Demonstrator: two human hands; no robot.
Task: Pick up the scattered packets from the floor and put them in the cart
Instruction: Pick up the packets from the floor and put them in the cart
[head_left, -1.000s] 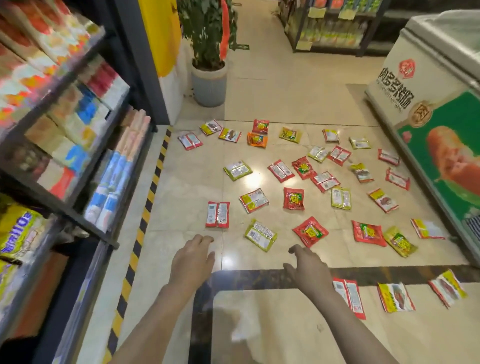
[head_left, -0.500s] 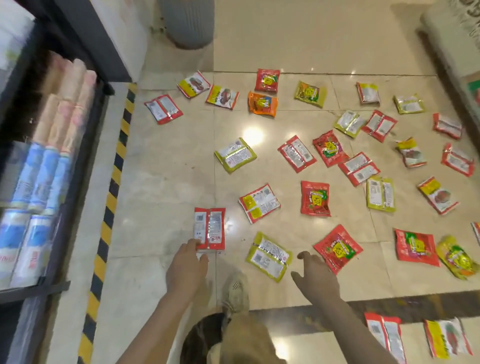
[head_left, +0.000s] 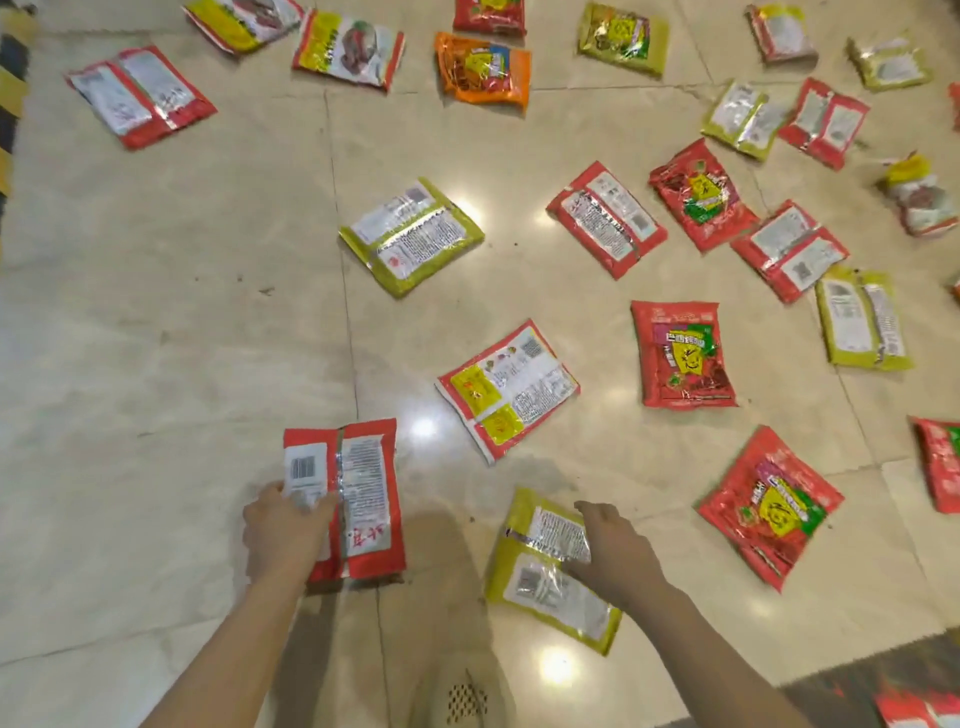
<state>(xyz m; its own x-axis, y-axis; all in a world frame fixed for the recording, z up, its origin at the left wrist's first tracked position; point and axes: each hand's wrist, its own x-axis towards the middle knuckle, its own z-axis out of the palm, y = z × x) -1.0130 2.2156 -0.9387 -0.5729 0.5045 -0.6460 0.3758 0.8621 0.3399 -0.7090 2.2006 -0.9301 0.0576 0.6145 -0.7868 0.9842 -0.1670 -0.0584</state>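
left hand (head_left: 283, 530): grips red packet (head_left: 358, 499) at its near-left corner, fingers curled on the edge; packet is back side up, barcode and small print showing, far end tilted up off the floor (head_left: 156, 322)
right hand (head_left: 618, 551): fingers bent down onto green packet (head_left: 550, 577), touching its right edge; cannot tell if it is pinched yet; packet lies flat on the floor
packets on floor: about 23 in view, several cut off at frame edges
colour count: mostly red, about 6 yellow-green, 1 orange packet (head_left: 483, 67)
material: glossy crinkled foil/plastic pouches, flat, rectangular, silver back seam down the middle on those lying face down
face up: red ones with a yellow-green shield graphic, e.g. shield packet (head_left: 683, 356)
labels: Chinese characters and barcodes; print too small to read
floor: polished beige marble tile, thin grout lines, ceiling-light glare spots
stripe (head_left: 8, 93): black-yellow hazard tape at far left edge
shoe (head_left: 465, 696): beige, perforated toe, bottom centre
cart: not in view
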